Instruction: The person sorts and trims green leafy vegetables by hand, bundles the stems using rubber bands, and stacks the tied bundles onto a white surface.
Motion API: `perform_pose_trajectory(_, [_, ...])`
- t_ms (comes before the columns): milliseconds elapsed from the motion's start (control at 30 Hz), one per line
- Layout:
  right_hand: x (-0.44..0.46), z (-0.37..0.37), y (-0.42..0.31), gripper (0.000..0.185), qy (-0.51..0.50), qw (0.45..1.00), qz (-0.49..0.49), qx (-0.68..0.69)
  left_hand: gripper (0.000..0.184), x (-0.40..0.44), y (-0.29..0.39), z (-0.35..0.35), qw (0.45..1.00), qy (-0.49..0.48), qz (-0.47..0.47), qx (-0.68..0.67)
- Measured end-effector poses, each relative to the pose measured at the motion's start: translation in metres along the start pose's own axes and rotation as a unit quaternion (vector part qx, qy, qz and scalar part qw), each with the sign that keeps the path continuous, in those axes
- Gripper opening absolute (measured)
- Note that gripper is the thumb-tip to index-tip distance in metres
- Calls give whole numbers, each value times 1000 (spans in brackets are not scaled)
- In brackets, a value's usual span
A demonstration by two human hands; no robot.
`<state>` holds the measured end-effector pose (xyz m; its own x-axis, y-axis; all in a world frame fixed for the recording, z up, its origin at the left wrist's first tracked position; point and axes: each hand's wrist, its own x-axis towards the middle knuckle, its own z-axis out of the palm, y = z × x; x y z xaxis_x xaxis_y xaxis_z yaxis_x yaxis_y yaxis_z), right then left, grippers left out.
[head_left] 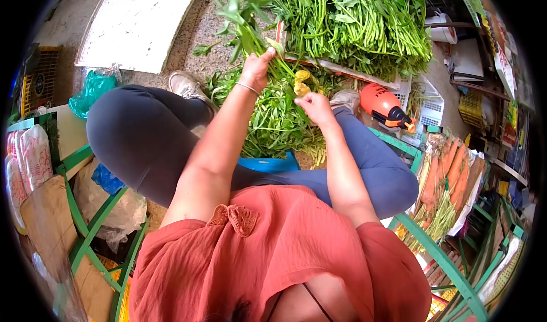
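Note:
My left hand point(257, 70) is closed around a bunch of long-stemmed leafy greens point(244, 30), leaves pointing away from me. The stem ends run toward my right hand point(315, 106), whose fingers are pinched at a yellowed leaf point(302, 84). Between my feet, below both hands, lies a loose heap of leafy greens point(273, 125). Part of a blue plastic item point(270, 162) shows under the near edge of that heap.
A large stack of greens point(353, 23) fills the far side. An orange spray bottle point(383, 102) lies right, beside a white plastic basket point(428, 108). Bagged carrots point(450, 174) stand nearer. At left are a white board point(139, 23) and a green plastic bag point(92, 91).

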<state>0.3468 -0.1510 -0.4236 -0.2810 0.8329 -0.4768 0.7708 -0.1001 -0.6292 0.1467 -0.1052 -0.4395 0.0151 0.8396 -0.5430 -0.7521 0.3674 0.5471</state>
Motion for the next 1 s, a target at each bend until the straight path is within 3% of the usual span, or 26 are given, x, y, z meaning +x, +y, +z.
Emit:
perform_pose_trajectory(33, [-2,-2,-3,25,-1,1000,-1,-2,13,3,2,-3,1000,-6,-6,-16])
perform_pose_trajectory(100, [-4,-8,-22,33,-7,968,211,135,12,6,2,-5,1000,-8,-1,-8])
perform_pose_trajectory(133, [2,-12,-34,41,30,957,210,197,12,3,4,-2,1000,-7,-1,-9])
perform_pose_trajectory(167, [9,-17,-46,35,80,944,206,245,12,0,4,1,1000,-9,-5,24])
perform_pose_trajectory(233, [27,-8,-55,32,102,943,77,308,13,-3,-1,5,998,-13,-10,58])
perform_pose_trajectory(267, [35,-4,-52,32,104,942,76,309,12,-2,-3,5,999,-20,-10,36])
perform_pose_trajectory(333, [45,6,-48,22,128,955,-54,263,13,-5,-1,6,1000,-21,-16,-9])
perform_pose_trajectory(367, [45,8,-44,22,128,955,-57,262,13,-5,1,6,1000,-22,-13,-9])
perform_pose_trajectory(467, [22,11,-41,7,113,865,99,479,19,-2,6,4,1000,5,-16,8])
perform_pose_trajectory(533, [13,23,-21,10,85,959,151,225,18,-2,3,-1,999,-9,-13,-31])
perform_pose_trajectory(567, [13,27,-7,13,40,985,130,111,19,-2,1,-3,998,-14,-12,-53])
perform_pose_trajectory(633, [16,19,-8,19,-88,980,181,5,17,-1,1,-2,997,18,-30,-62])
perform_pose_trajectory(700, [25,-2,-24,34,-69,978,178,79,15,9,-3,-11,995,-13,-18,-94])
perform_pose_trajectory(733, [40,-9,-27,43,34,983,168,69,15,3,4,-3,994,10,-13,-104])
perform_pose_trajectory(767, [81,2,10,43,176,974,56,131,14,5,5,-2,994,47,0,-103])
perform_pose_trajectory(833, [93,-42,-53,34,250,954,72,147,12,11,7,0,992,34,9,-124])
perform_pose_trajectory(900, [132,-58,-67,35,387,920,41,-46,13,19,15,14,990,46,14,-130])
perform_pose_trajectory(967, [157,-68,-83,34,413,903,83,-89,14,33,22,24,989,48,11,-138])
perform_pose_trajectory(1000, [165,-74,-94,31,376,909,161,-81,13,43,28,30,992,39,14,-117])
